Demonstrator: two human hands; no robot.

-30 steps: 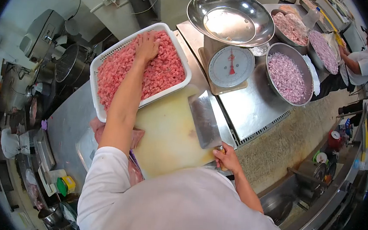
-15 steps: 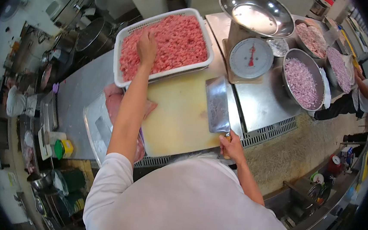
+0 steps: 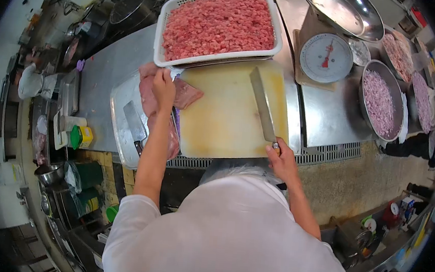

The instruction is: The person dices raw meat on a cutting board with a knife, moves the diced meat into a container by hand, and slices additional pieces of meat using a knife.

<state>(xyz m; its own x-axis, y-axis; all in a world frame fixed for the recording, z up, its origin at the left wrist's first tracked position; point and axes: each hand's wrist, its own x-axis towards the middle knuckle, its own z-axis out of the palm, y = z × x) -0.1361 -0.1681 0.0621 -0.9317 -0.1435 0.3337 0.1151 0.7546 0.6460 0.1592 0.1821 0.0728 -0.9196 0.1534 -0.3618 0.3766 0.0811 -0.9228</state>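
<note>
My right hand is wrapped round the handle of a cleaver. Its blade stands nearly edge-up over the right part of the yellowed cutting board. My left hand is over the slabs of raw meat left of the board, just below the basket's front corner. Its fingers are drawn together, and what they hold, if anything, is hidden. One raw meat piece reaches onto the board's left edge. Diced red meat fills a white plastic basket behind the board.
A second knife lies in a shallow tray at left. On the right stand a dial scale with a metal pan and bowls of chopped pinkish pieces. Another person stands at far left; part of someone shows at far right.
My left hand has left the diced meat in the basket and come back toward the meat slabs. The cleaver has turned from lying broadside to nearly edge-up. The whole view has shifted.
</note>
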